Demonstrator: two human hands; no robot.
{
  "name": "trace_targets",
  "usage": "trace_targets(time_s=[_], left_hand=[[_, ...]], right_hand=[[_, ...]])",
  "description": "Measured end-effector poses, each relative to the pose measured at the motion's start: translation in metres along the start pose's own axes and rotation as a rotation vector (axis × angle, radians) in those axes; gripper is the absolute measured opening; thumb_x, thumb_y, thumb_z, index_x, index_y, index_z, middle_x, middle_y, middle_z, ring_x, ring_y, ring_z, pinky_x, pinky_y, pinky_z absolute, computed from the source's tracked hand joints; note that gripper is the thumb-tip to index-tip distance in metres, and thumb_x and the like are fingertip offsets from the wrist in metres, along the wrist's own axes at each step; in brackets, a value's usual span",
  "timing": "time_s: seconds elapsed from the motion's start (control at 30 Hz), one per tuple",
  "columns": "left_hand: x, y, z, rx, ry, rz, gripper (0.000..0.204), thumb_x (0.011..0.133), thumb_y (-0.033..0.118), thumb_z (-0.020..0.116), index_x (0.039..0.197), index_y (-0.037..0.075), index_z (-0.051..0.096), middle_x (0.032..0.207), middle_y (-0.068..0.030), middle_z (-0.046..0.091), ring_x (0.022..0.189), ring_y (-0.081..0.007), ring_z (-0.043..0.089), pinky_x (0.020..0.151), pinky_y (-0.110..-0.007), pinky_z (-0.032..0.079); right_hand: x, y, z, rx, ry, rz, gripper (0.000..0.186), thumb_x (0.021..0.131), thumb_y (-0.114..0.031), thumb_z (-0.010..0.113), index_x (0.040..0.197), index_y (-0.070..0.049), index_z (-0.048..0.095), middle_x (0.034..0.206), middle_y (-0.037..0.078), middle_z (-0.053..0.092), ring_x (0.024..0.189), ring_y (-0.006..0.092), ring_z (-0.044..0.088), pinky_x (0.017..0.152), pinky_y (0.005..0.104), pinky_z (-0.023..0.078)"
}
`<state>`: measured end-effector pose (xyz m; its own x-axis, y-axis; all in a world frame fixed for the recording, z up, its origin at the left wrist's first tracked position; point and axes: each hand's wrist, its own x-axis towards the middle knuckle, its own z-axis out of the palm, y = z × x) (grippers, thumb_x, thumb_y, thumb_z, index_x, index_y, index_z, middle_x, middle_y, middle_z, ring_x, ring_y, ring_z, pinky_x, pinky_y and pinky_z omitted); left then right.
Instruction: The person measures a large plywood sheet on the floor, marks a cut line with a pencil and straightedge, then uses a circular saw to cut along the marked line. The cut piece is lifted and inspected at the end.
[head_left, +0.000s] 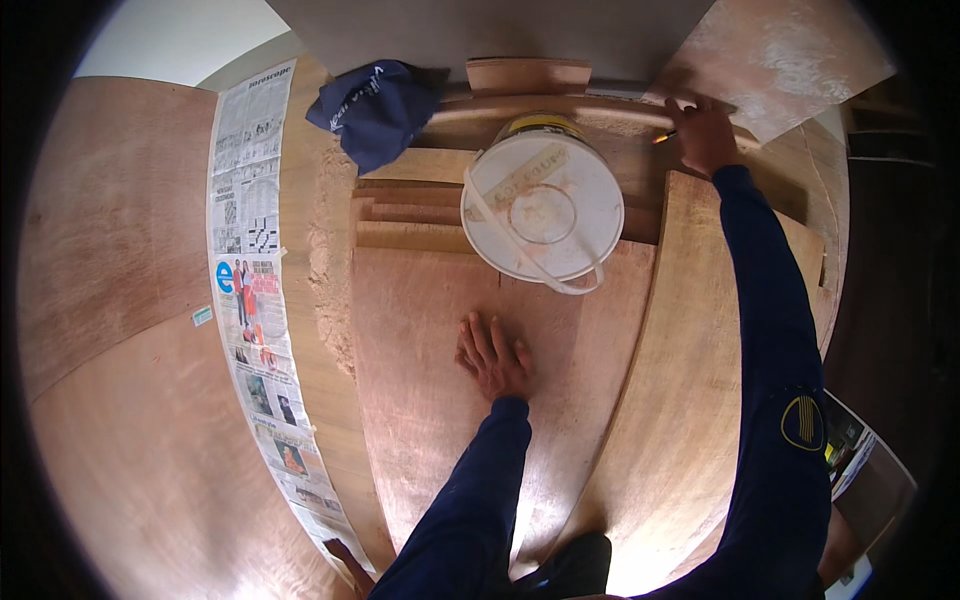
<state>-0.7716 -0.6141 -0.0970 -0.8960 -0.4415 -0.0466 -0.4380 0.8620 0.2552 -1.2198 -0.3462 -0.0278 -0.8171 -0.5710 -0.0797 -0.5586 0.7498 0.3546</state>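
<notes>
My left hand (492, 360) lies flat with spread fingers on a reddish plywood board (420, 310), just below a white lidded bucket (540, 215) with a plastic handle. My right hand (705, 135) reaches to the back right, its fingers closed on a pencil (664, 137), near a long wooden strip (615, 111) at the back. A lighter board (685, 370) lies along the right of the plywood, under my right arm.
A dark blue cloth (370, 110) lies at the back left. A long newspaper strip (255, 330) and wood dust run beside large plywood sheets (115, 240). A whitish-stained panel (770, 70) sits at the back right. A partly seen limb or object (350, 560) shows at bottom left.
</notes>
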Motion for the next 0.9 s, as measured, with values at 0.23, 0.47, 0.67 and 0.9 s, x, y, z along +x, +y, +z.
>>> trace_targets(time_s=[0.23,0.47,0.67,0.9], left_hand=[[0.003,0.001,-0.001,-0.031,0.058,0.025,0.058,0.100,0.034,0.056,0.152,0.010,0.051,0.173,-0.0182,0.027,0.160,-0.0407,0.022,0.121,-0.068,0.021],[0.000,0.001,-0.005,-0.037,-0.006,0.003,0.059,0.099,0.033,0.056,0.153,0.010,0.050,0.173,-0.0180,0.027,0.160,-0.0405,0.022,0.123,-0.067,0.019],[0.001,0.000,-0.003,-0.035,0.040,-0.014,0.059,0.099,0.033,0.056,0.153,0.010,0.050,0.174,-0.0160,0.027,0.161,-0.0389,0.022,0.124,-0.067,0.018],[0.000,0.001,-0.005,-0.040,0.052,0.003,0.058,0.100,0.032,0.055,0.154,0.010,0.050,0.174,-0.0150,0.026,0.161,-0.0386,0.021,0.125,-0.066,0.018]], right_hand=[[0.001,0.042,-0.042,0.320,0.045,0.108,0.027,0.080,-0.021,0.073,0.106,-0.014,0.073,0.092,0.011,0.071,0.104,0.0337,0.065,0.091,0.0516,0.051],[-0.029,0.097,-0.101,0.220,0.299,0.016,0.039,0.086,-0.016,0.074,0.124,-0.014,0.069,0.105,0.010,0.070,0.106,0.0323,0.064,0.093,0.0475,0.046],[-0.098,0.164,-0.188,0.136,0.346,-0.069,0.037,0.092,-0.002,0.068,0.128,-0.009,0.067,0.115,0.014,0.068,0.109,0.0360,0.063,0.095,0.0478,0.047],[-0.306,0.245,-0.282,-0.195,0.240,0.118,0.039,0.094,0.003,0.063,0.132,-0.005,0.066,0.125,0.017,0.068,0.116,0.0386,0.065,0.100,0.0466,0.052]])
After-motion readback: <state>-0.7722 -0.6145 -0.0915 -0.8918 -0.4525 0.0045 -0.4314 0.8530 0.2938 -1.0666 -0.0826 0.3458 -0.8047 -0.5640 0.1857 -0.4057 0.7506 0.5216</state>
